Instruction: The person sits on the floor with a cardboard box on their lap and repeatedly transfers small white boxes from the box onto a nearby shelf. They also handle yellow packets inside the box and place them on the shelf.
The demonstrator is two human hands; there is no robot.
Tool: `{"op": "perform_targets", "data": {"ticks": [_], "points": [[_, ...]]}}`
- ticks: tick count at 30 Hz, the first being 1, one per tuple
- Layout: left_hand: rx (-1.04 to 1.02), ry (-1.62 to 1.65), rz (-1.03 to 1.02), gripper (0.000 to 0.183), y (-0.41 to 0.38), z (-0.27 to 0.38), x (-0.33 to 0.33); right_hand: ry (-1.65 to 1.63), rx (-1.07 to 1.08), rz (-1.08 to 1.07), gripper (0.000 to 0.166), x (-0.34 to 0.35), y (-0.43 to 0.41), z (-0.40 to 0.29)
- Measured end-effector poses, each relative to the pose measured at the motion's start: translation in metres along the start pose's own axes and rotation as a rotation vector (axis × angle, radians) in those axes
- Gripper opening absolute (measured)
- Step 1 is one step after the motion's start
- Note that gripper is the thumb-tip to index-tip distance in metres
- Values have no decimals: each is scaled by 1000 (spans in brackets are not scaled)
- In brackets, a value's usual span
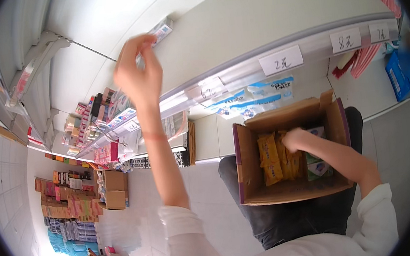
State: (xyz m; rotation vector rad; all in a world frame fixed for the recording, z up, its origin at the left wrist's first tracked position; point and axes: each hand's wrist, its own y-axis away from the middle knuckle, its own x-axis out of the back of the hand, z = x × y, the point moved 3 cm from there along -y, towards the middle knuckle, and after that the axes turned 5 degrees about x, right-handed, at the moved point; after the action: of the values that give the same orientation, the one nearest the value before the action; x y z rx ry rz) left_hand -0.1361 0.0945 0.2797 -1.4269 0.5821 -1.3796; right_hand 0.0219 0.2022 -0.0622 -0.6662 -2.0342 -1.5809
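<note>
My left hand (139, 75) is raised over the upper white shelf (253, 16), blurred, with its thumb and fingers curled towards each other. Right by its fingertips lies a small narrow carton (163, 31); whether the fingers grip it or only hover at it, I cannot tell. On my lap rests an open cardboard box (296, 195). Inside it are several yellow plastic-wrapped packets (269, 155) on the left and green-and-white soap-like boxes (320, 170) on the right. My right hand (294, 139) reaches down among the yellow packets, its fingertips hidden.
A clear rail with handwritten price cards (280, 60) edges the shelf. Below it lie blue-and-white packs (254, 99). A blue pack (398, 76) is at the right. Small boxed goods (89, 120) crowd the shelf's left end. Cartons (112, 188) and stacked goods stand on the floor further left.
</note>
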Motion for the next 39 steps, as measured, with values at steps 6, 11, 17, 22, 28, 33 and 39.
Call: {"op": "perform_targets", "data": {"ticks": [6,11,17,22,28,33,39], "points": [[517,-445,-676,57,-56,-208,-67,6,-4,41,33,-1,-3,-6],[575,-488,-597,65,-45,-258,-87,52,54,17,32,-4,-1,-16],[898,-423,-466,64,-63,-258,-89,59,119,17,33,-7,7,-29],[749,-552,-362,70,-55,-238,-91,97,149,20,28,-8,3,-35],[1080,-225,-225,61,-54,-186,-78,63,124,39,26,1,16,-26],[909,-651,-306,52,-53,-215,-72,68,132,36,26,1,18,-32],[550,-736,-260,41,-55,-216,-83,48,121,47,28,-1,13,-30]]}}
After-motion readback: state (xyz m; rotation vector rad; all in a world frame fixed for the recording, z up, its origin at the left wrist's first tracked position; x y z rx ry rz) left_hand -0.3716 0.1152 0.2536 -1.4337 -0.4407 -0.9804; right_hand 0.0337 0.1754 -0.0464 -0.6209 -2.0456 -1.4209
